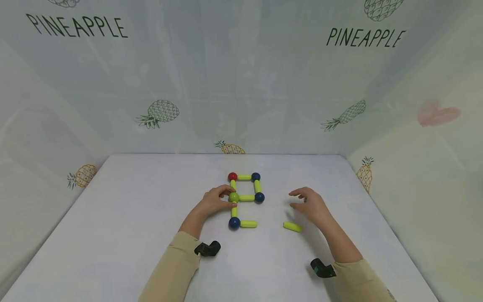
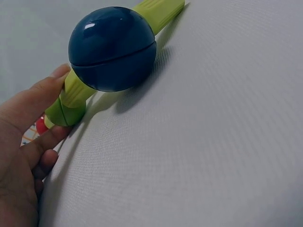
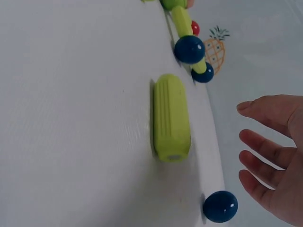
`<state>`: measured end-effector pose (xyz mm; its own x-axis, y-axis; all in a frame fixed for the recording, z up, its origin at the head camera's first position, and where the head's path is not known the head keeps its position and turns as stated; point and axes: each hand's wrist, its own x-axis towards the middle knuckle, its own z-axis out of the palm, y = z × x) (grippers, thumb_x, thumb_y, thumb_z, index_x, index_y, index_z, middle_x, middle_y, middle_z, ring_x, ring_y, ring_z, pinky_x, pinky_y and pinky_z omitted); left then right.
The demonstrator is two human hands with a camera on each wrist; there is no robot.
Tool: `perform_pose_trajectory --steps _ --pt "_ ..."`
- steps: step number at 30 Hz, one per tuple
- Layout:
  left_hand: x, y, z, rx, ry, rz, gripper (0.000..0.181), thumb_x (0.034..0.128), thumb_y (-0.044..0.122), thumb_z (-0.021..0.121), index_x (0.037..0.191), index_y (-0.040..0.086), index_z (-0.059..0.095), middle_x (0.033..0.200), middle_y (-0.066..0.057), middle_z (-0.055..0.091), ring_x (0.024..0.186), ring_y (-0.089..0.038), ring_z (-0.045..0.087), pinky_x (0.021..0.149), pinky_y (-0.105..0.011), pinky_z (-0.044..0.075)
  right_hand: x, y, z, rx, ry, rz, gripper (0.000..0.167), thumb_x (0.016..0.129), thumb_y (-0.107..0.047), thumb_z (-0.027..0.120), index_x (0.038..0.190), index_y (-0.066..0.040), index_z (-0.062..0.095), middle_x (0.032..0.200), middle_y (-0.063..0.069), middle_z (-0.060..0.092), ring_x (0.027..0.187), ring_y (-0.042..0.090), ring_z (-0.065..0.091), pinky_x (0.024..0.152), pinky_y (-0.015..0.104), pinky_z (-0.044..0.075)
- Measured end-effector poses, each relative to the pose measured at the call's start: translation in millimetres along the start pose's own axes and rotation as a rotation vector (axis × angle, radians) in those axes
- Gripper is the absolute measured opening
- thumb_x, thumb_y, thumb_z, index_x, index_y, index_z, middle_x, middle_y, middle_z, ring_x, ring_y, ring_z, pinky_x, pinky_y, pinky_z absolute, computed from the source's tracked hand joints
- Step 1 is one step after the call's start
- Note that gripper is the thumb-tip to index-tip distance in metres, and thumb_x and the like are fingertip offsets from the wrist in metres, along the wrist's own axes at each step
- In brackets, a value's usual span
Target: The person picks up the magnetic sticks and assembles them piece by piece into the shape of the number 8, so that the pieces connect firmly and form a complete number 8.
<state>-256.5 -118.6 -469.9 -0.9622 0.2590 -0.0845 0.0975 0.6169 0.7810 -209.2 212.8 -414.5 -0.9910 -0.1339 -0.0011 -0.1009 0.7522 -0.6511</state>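
Note:
A flat figure of magnetic-looking yellow-green sticks and balls lies on the white table. It joins a red ball, a green ball and several blue balls. From the lowest blue ball, one stick points right with a free end. My left hand grips the figure at the green ball, thumb and fingers on either side. Over the table to the right, my right hand hovers with fingers loosely bent, holding nothing. Below it lies a loose stick.
A separate blue ball sits on the table near the right hand; in the head view that hand mostly hides it. Pale cloth with printed pineapples hangs behind the table and at its sides. Each wrist bears a black camera.

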Motion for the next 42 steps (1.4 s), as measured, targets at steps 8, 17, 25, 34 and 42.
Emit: perform_pose_trajectory --steps 8,17,25,34,42 --pt "0.6 -0.4 0.2 -0.002 -0.003 0.000 0.043 0.0780 0.033 0.083 0.117 0.024 0.065 0.113 0.005 0.066 0.109 -0.023 0.052 0.098 -0.050 0.034 2.5 15 -6 -0.043 0.048 -0.069 0.032 0.085 -0.011 0.074 0.115 -0.001 0.068 0.123 0.019 0.058 0.119 0.041 0.048 0.098 0.056 0.039" --pt "1.0 -0.3 1.0 -0.005 -0.004 -0.006 0.043 0.0787 0.032 0.083 0.117 0.024 0.065 0.115 0.005 0.065 0.111 -0.024 0.052 0.098 -0.050 0.036 5.9 32 -10 -0.082 0.089 -0.113 0.034 0.083 -0.013 0.077 0.113 0.001 0.069 0.123 0.023 0.057 0.119 0.045 0.046 0.098 0.059 0.037" --pt "-0.5 1.8 -0.3 -0.009 -0.004 -0.008 0.044 0.0785 0.032 0.083 0.118 0.024 0.065 0.115 0.004 0.066 0.111 -0.024 0.052 0.099 -0.050 0.034 5.6 44 -11 -0.074 0.080 -0.081 0.036 0.083 -0.015 0.077 0.113 0.002 0.067 0.125 0.026 0.052 0.119 0.047 0.044 0.098 0.061 0.036" --pt "-0.3 0.4 0.2 -0.007 -0.003 0.008 0.044 0.0786 0.031 0.083 0.118 0.023 0.065 0.114 0.004 0.066 0.109 -0.023 0.052 0.098 -0.049 0.034 7.2 55 -11 -0.073 0.074 -0.026 0.038 0.082 -0.015 0.078 0.113 0.003 0.066 0.126 0.027 0.050 0.118 0.046 0.046 0.098 0.059 0.037" --pt "0.3 0.3 1.2 0.008 -0.002 0.009 0.044 0.0786 0.031 0.083 0.118 0.022 0.065 0.114 0.004 0.066 0.108 -0.022 0.052 0.098 -0.049 0.035 10.8 62 -8 -0.061 0.045 0.061 0.044 0.081 -0.014 0.078 0.120 0.002 0.064 0.125 0.025 0.049 0.101 0.036 0.050 0.081 0.046 0.047"
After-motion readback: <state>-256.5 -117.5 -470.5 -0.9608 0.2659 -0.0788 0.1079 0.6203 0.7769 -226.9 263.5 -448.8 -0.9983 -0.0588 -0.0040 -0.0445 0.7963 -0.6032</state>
